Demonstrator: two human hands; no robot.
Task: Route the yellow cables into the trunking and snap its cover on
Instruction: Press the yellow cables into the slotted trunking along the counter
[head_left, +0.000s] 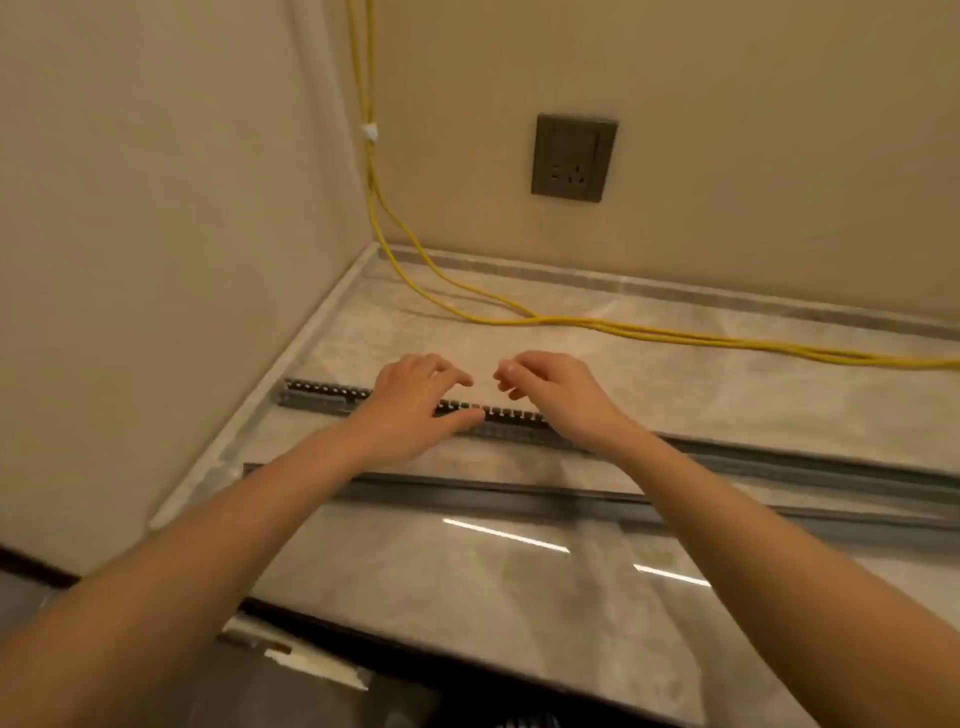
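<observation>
Neither left hand (410, 402) nor right hand (553, 395) holds anything; fingers loosely curled over trunking (322, 397) on the counter (467, 587). Cover (467, 496) lies nearer, cables (571, 323) well behind. Tugged cables may shift the trunking or snag its slots.

Both arms are bare and stretched forward, converging towards the middle of the view. The left forearm (208, 545) enters from the lower left corner, the right forearm (753, 519) from the lower right. The left hand (410, 410) lies palm down, its fingers (447, 371) loosely bent and spread a little, the left thumb (457, 420) stretched out to the right. The right hand (556, 395) is also palm down, wrist nearly straight, its fingers (511, 370) loosely curled and pointing left. The fingertips of the two hands are near each other but apart. Nothing shows inside either hand.
</observation>
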